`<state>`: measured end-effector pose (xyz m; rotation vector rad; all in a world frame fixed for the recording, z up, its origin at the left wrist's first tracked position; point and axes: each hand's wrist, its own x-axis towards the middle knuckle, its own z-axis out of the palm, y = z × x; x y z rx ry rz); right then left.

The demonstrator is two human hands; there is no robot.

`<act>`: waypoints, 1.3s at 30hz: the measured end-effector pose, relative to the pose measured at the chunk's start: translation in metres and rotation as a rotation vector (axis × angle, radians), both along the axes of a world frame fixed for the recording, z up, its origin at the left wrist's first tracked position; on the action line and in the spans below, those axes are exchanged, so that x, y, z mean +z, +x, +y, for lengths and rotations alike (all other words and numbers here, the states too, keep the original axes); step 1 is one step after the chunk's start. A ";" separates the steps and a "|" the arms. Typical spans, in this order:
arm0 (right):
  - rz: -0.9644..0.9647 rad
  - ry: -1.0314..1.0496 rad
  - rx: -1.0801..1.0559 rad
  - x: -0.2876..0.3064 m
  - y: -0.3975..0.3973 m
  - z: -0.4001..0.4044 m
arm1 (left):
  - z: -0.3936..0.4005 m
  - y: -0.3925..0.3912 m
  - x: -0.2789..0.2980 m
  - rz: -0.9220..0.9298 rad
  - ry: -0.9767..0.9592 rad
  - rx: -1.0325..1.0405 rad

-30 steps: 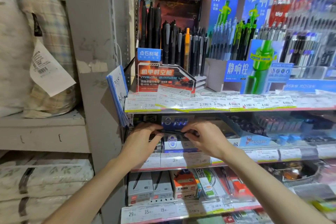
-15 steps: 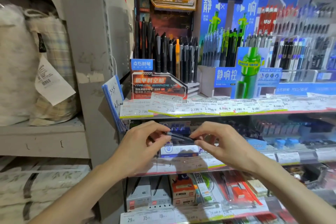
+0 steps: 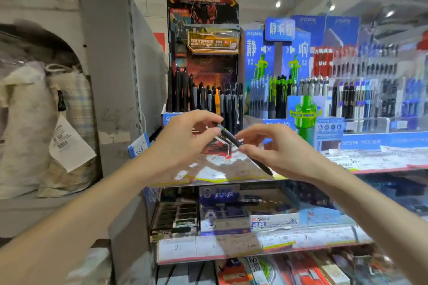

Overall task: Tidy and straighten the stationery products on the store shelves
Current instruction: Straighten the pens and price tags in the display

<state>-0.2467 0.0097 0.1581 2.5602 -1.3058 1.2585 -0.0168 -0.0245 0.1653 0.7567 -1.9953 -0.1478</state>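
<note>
- One slim black plastic pen [image 3: 234, 140] is being held in the air between both hands, in front of the upper shelf and tilted so that its right end is lower.
- The pen's upper end is being pinched by the fingertips of the left hand [image 3: 183, 141], while its middle is being gripped between thumb and fingers of the right hand [image 3: 278, 150]; this two-point hold is judged to be for steadying and turning the pen before it is slotted in upright.
- One red-and-black printed cardboard display stand [image 3: 203, 37] is being faced directly behind the hands, with dark pens standing upright in its tiers; it is judged the likely home for the held pen, since the colours match.
- A single orange pen [image 3: 217, 102] is being kept among the dark ones; the dark pens are too blurred to be counted exactly.
- One blue cardboard display with green pen artwork [image 3: 305, 109] is being shown just right of it.
- Two lower shelf levels are being seen beneath the white price-label strip [image 3: 231, 174], holding boxed goods.
</note>
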 end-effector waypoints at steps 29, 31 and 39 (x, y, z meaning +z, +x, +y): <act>-0.426 -0.011 -0.237 0.028 0.047 -0.088 | -0.040 0.010 -0.007 -0.507 -0.483 0.403; -0.417 -0.009 -0.254 0.029 0.048 -0.088 | -0.040 0.011 -0.008 -0.507 -0.485 0.403; -0.342 0.043 -0.292 0.022 0.050 -0.087 | -0.041 0.011 -0.009 -0.502 -0.488 0.399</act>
